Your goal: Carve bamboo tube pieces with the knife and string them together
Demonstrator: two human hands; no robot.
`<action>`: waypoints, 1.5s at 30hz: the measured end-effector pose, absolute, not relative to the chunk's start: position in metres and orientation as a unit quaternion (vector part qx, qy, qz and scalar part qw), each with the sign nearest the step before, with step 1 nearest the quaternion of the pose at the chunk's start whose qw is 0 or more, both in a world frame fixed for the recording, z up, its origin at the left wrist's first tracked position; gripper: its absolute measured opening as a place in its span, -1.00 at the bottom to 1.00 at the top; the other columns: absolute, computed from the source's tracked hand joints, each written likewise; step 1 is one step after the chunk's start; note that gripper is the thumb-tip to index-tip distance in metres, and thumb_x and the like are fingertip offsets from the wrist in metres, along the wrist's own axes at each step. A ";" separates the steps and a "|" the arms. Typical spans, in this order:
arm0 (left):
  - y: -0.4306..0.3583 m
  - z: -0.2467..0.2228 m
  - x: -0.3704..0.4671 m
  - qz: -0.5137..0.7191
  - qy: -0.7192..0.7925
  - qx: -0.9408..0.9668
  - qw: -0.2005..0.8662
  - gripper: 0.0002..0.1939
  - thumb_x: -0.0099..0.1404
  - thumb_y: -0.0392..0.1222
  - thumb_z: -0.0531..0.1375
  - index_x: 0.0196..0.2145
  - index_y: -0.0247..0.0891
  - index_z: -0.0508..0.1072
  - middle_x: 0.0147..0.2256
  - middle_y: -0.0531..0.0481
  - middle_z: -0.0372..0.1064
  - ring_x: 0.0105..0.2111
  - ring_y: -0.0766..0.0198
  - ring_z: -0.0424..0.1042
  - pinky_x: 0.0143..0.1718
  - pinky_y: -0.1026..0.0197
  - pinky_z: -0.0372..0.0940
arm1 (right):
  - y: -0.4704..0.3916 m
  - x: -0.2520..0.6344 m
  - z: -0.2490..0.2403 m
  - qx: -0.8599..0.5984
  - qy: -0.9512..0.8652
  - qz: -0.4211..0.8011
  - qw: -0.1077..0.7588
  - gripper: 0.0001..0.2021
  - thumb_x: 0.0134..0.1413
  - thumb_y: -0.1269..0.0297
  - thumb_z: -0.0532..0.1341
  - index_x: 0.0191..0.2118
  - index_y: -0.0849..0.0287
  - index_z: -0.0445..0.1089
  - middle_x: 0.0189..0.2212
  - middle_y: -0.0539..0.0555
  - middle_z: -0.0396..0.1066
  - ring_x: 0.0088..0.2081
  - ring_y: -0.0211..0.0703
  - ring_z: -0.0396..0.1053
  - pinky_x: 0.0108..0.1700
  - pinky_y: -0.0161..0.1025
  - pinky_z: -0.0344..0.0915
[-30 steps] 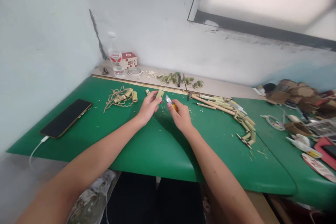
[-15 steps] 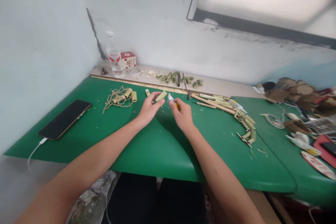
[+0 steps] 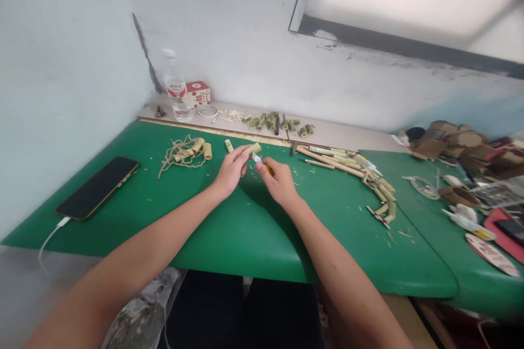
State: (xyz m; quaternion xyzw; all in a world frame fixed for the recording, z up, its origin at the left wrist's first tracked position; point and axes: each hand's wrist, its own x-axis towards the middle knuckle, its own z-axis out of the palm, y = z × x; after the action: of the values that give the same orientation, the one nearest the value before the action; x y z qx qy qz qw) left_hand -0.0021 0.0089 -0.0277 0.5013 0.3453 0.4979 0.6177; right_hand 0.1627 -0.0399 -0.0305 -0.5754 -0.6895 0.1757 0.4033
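My left hand [image 3: 231, 170] is closed around a short pale green bamboo piece [image 3: 252, 148], whose cut end points right. My right hand [image 3: 278, 179] grips a yellow utility knife [image 3: 268, 169]; its blade [image 3: 256, 158] lies close below the bamboo, and contact cannot be made out for sure. Just behind my left hand stands a small bamboo piece with a drawn face [image 3: 228, 145]. To the left, tangled brown twine [image 3: 180, 154] lies with bamboo pieces [image 3: 208, 151].
A phone [image 3: 98, 187] with a white cable lies left. A bottle [image 3: 178, 92], red-white box [image 3: 198, 94] and cut bamboo [image 3: 270, 121] occupy the back ledge. A hammer [image 3: 323, 158] and jointed bamboo [image 3: 382, 193] lie right, with clutter [image 3: 462, 144] beyond.
The knife has moved left and slightly down, its blade now beneath the bamboo piece. My left hand has turned a little, with its thumb drawn back. The view has shifted slightly.
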 end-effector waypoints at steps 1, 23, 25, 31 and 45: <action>0.009 -0.028 -0.002 0.496 0.345 0.505 0.616 -0.62 0.37 -0.07 0.29 0.05 -0.32 0.59 -0.49 0.10 0.34 -0.61 0.41 0.18 -0.57 0.30 0.07 | -0.040 0.163 -0.031 -0.575 -0.691 0.176 0.402 -0.55 0.39 -0.18 0.11 -0.36 0.09 0.32 -0.59 -0.08 0.23 -0.52 -0.22 0.12 -0.39 -0.23 0.00; 0.010 -0.034 -0.002 0.522 0.341 0.531 0.574 -0.55 0.23 0.00 0.44 0.00 -0.30 0.65 -0.38 -0.01 0.51 -0.57 0.41 0.18 -0.54 0.30 0.08 | -0.040 0.164 -0.027 -0.568 -0.682 0.189 0.419 -0.42 0.38 -0.34 0.04 -0.44 0.06 0.17 -0.62 -0.10 0.12 -0.53 -0.24 0.04 -0.41 -0.22 -0.04; 0.010 -0.034 -0.003 0.525 0.338 0.532 0.572 -0.54 0.22 0.00 0.44 0.01 -0.30 0.65 -0.34 -0.03 0.54 -0.57 0.41 0.19 -0.54 0.29 0.10 | -0.041 0.163 -0.026 -0.562 -0.690 0.192 0.414 -0.43 0.39 -0.34 0.04 -0.44 0.06 0.17 -0.61 -0.10 0.12 -0.53 -0.24 0.04 -0.41 -0.22 -0.03; 0.008 -0.033 -0.004 0.523 0.333 0.559 0.551 -0.54 0.21 0.03 0.44 -0.01 -0.29 0.69 -0.28 -0.10 0.63 -0.41 0.25 0.42 -0.41 0.25 0.25 | -0.041 0.165 -0.027 -0.571 -0.689 0.169 0.414 -0.42 0.41 -0.34 0.01 -0.44 0.05 0.13 -0.62 -0.09 0.13 -0.52 -0.23 0.04 -0.40 -0.22 -0.03; -0.002 -0.021 -0.005 0.516 0.314 0.582 0.544 -0.56 0.26 -0.05 0.42 0.05 -0.27 0.65 -0.41 0.01 0.46 -0.52 0.37 0.22 -0.48 0.27 0.14 | -0.017 0.215 -0.039 -0.644 -0.569 0.098 0.502 -0.36 0.36 -0.43 0.01 -0.46 0.05 0.25 -0.62 -0.07 0.10 -0.52 -0.17 0.07 -0.41 -0.20 -0.03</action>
State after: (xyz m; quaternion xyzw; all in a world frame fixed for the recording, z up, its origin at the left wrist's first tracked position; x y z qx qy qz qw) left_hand -0.0049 -0.0019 -0.0214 0.5818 0.3145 0.5163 0.5441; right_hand 0.2151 -0.0168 -0.0387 -0.6441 -0.5688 0.0983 0.5020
